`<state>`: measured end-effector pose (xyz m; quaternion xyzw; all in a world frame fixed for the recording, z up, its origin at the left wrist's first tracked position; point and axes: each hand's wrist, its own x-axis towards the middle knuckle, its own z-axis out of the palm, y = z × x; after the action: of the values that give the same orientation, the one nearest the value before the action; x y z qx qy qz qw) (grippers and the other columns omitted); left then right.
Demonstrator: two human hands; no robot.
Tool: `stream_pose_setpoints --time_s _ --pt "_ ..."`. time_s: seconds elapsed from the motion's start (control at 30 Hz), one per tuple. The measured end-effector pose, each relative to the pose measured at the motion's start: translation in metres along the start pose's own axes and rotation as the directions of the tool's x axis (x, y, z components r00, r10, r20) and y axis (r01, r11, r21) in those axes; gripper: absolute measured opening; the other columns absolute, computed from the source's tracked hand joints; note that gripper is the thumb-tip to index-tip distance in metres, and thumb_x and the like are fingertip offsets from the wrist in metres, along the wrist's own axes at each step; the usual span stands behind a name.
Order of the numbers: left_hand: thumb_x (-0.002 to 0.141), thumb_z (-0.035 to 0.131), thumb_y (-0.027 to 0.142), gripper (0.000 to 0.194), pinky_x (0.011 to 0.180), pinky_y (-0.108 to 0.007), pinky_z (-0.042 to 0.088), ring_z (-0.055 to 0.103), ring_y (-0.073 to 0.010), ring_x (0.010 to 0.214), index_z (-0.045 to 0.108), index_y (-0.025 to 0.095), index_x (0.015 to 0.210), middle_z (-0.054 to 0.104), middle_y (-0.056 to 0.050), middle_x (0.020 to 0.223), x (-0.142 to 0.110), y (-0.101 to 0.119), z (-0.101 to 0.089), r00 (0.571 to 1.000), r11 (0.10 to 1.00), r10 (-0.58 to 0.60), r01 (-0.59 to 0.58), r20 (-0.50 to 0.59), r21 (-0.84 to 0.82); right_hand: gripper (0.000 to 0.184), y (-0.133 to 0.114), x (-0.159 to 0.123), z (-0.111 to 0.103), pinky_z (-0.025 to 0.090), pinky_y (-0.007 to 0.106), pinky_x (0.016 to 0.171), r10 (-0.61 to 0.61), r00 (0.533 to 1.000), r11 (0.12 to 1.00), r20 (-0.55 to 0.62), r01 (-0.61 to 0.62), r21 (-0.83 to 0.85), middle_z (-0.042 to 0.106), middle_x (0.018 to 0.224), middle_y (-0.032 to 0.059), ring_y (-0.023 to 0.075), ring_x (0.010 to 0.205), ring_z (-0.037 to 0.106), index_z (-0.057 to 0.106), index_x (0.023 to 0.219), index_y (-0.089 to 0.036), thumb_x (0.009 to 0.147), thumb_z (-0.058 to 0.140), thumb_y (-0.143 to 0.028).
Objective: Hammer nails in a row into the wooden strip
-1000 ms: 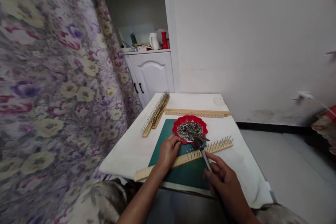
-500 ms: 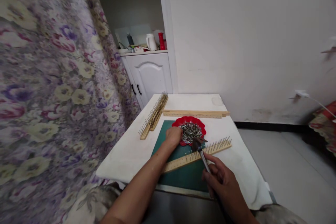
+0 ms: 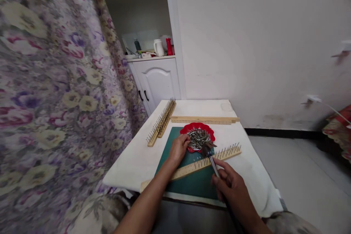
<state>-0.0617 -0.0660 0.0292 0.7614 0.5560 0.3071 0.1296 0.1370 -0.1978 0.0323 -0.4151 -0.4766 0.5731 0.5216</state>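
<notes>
My right hand (image 3: 229, 184) is wrapped round the shaft of a hammer (image 3: 214, 166). The hammer's dark head hovers over the near edge of a red scalloped dish (image 3: 184, 128), which holds a heap of nails (image 3: 199, 139). At the dish's left rim is my left hand (image 3: 178, 148), thumb and fingers pinched together; whatever lies between the fingertips is too small to make out. A wooden strip (image 3: 189, 169) slants across the green mat (image 3: 192, 186), with nails standing in its right part and bare holes to the left. My left forearm covers some of its left end.
Two wooden strips (image 3: 161, 122) full of upright nails lie at the table's left. Further strips (image 3: 203, 119) lie behind the dish. A white cloth (image 3: 131, 161) covers the table. Floral curtain (image 3: 68, 91) hangs left; a white wall (image 3: 246, 44) stands behind.
My left hand has drawn back slightly from the nails toward me and turned, so its pinched fingers show more. My right hand and the hammer have hardly moved.
</notes>
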Motion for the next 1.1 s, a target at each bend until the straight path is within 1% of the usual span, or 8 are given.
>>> stream_pose_setpoints --time_s 0.1,0.23,0.33,0.43,0.53,0.6,0.73,1.1 --pt "0.080 0.051 0.022 0.010 0.067 -0.024 0.042 0.058 -0.0146 0.069 0.059 0.018 0.083 0.063 -0.001 0.076 -0.020 -0.001 0.001 0.989 0.940 -0.102 0.061 -0.108 -0.335 0.046 0.002 -0.001 -0.001 0.032 0.017 0.037 -0.007 1.000 1.000 0.009 0.007 -0.009 0.052 0.064 -0.0053 0.0071 0.041 0.041 0.048 0.123 -0.017 0.082 0.061 -0.034" --pt "0.075 0.059 0.027 0.011 0.062 -0.023 0.044 0.058 -0.0127 0.060 0.054 0.018 0.077 0.061 0.002 0.067 -0.047 0.000 0.003 0.957 0.732 -0.290 0.203 -0.028 -0.651 0.044 0.000 -0.002 0.000 0.030 0.017 0.037 -0.011 1.000 1.000 0.019 0.011 -0.005 0.049 0.061 -0.0068 0.0066 0.040 0.039 0.048 0.122 -0.017 0.083 0.060 -0.033" --pt "0.073 0.061 0.030 0.017 0.061 -0.023 0.045 0.060 -0.0130 0.060 0.051 0.017 0.074 0.062 0.001 0.069 -0.065 0.003 0.005 0.939 0.635 -0.341 0.264 0.044 -0.726 0.043 0.000 -0.002 0.000 0.029 0.017 0.037 -0.008 1.000 1.000 0.022 0.008 -0.018 0.049 0.061 -0.0071 0.0060 0.039 0.039 0.048 0.122 -0.017 0.083 0.060 -0.033" --pt "0.076 0.059 0.033 0.017 0.060 -0.022 0.043 0.059 -0.0136 0.060 0.055 0.016 0.074 0.063 0.000 0.067 -0.077 0.006 0.010 0.942 0.693 -0.327 0.292 0.074 -0.659 0.044 0.000 -0.003 0.001 0.030 0.017 0.037 -0.001 1.000 1.000 0.013 0.001 -0.019 0.049 0.061 -0.0074 0.0059 0.039 0.039 0.049 0.122 -0.017 0.083 0.061 -0.033" --pt "0.077 0.058 0.031 0.017 0.060 -0.021 0.039 0.055 -0.0137 0.064 0.061 0.016 0.073 0.061 0.000 0.067 -0.082 0.008 0.016 0.957 0.826 -0.289 0.243 -0.012 -0.508 0.044 0.000 -0.003 0.001 0.030 0.017 0.036 -0.001 1.000 1.000 -0.001 0.001 -0.006 0.046 0.058 -0.0085 0.0061 0.038 0.039 0.051 0.120 -0.018 0.081 0.063 -0.033" --pt "0.077 0.057 0.030 0.017 0.060 -0.022 0.037 0.053 -0.0138 0.066 0.064 0.016 0.072 0.060 0.000 0.070 -0.083 0.009 0.019 0.960 0.873 -0.275 0.223 -0.060 -0.434 0.044 -0.001 -0.003 0.002 0.031 0.017 0.036 0.000 1.000 1.000 -0.011 0.000 0.001 0.048 0.058 -0.0078 0.0064 0.038 0.040 0.052 0.119 -0.018 0.080 0.064 -0.033" --pt "0.078 0.055 0.029 0.017 0.062 -0.022 0.038 0.054 -0.0147 0.069 0.066 0.016 0.075 0.062 -0.001 0.073 -0.083 0.010 0.021 0.958 0.885 -0.281 0.234 -0.061 -0.403 0.045 -0.002 -0.003 0.001 0.031 0.017 0.035 0.016 1.000 1.000 -0.006 -0.016 0.010 0.054 0.061 -0.0055 0.0060 0.037 0.040 0.052 0.120 -0.019 0.079 0.065 -0.033" --pt "0.078 0.055 0.027 0.016 0.062 -0.023 0.039 0.056 -0.0153 0.069 0.067 0.017 0.074 0.063 -0.001 0.073 -0.084 0.013 0.020 0.960 0.900 -0.269 0.221 -0.079 -0.375 0.045 -0.004 -0.005 0.005 0.033 0.017 0.035 0.037 0.999 0.999 0.006 -0.037 0.023 0.058 0.062 -0.0040 0.0069 0.039 0.042 0.051 0.119 -0.017 0.079 0.064 -0.032"
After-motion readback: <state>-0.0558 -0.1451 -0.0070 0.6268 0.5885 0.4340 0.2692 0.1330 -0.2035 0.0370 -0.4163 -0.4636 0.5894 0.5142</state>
